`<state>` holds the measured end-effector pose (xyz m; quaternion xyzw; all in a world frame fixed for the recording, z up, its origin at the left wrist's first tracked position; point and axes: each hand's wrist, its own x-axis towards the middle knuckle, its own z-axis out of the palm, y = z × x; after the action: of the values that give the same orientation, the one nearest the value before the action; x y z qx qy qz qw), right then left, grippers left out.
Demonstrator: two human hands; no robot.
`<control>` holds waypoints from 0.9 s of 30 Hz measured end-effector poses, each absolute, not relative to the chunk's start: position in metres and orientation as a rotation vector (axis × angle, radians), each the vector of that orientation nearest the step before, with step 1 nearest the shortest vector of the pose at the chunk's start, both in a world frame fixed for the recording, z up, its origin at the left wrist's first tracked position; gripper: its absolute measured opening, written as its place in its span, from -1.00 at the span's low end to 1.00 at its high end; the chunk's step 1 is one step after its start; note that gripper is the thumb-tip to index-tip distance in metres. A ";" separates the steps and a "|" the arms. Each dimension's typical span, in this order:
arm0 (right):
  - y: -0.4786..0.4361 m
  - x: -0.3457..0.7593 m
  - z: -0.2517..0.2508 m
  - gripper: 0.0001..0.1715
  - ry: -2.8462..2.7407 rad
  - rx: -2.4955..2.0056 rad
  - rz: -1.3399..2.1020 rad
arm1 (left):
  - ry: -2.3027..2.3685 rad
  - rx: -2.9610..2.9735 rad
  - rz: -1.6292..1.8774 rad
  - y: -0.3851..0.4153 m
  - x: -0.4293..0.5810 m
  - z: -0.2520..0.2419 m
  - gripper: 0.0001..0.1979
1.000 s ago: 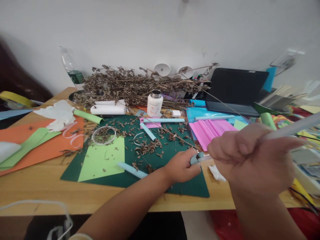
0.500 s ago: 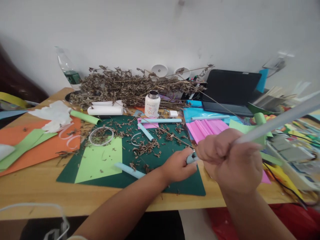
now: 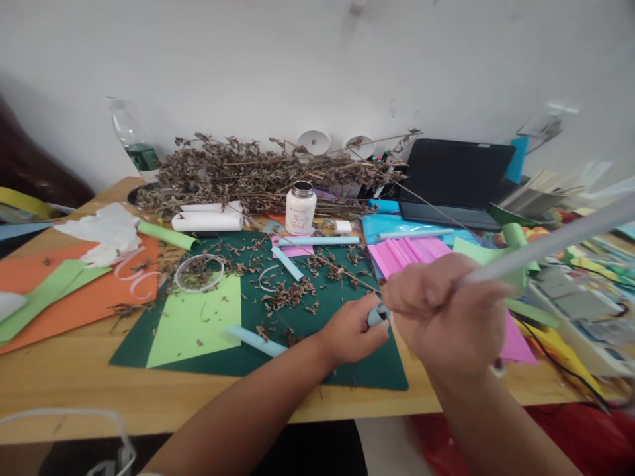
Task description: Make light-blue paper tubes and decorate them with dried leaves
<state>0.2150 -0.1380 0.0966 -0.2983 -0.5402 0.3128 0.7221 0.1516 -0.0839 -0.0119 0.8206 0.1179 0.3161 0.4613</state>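
Over the right part of the green cutting mat (image 3: 317, 370), my left hand (image 3: 354, 334) is closed around a light blue paper tube (image 3: 378, 316). The tube's open end shows beside the thumb; the rest is hidden in the fist. Close to it on the right, my right hand (image 3: 446, 314) is closed on a long whitish rod (image 3: 550, 241) that slants up to the right and is blurred. What lies between the two hands is partly hidden. Another light blue paper tube (image 3: 255, 340) lies partly behind my left forearm. Further light blue rolls (image 3: 317, 241) lie behind, among dry leaf crumbs (image 3: 288, 294).
Dried leafy stems (image 3: 268, 165) are heaped along the wall. A white bottle (image 3: 300, 210) stands upright without a lid. Green paper (image 3: 198, 330) with a white ring (image 3: 199, 272) is on the left. Pink folded paper (image 3: 407, 254), a black open case (image 3: 456, 175) and a cluttered tray (image 3: 575, 330) are right.
My right hand and the rod have shifted slightly left. The blue tube's end in my left hand has turned a little, showing more of its opening.
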 end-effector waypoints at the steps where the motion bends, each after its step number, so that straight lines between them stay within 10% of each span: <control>1: -0.138 0.215 0.097 -0.62 -1.197 -0.669 0.696 | 0.287 2.019 0.775 -0.084 0.151 -0.011 -0.88; 27: -0.144 0.209 0.098 -0.61 -1.177 -0.678 0.587 | 0.278 2.051 0.743 -0.084 0.151 -0.011 -0.91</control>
<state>0.2090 -0.1439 0.0977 -0.3088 -0.5361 0.2677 0.7386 0.1509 -0.0841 -0.0113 0.8311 0.1126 0.3009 0.4540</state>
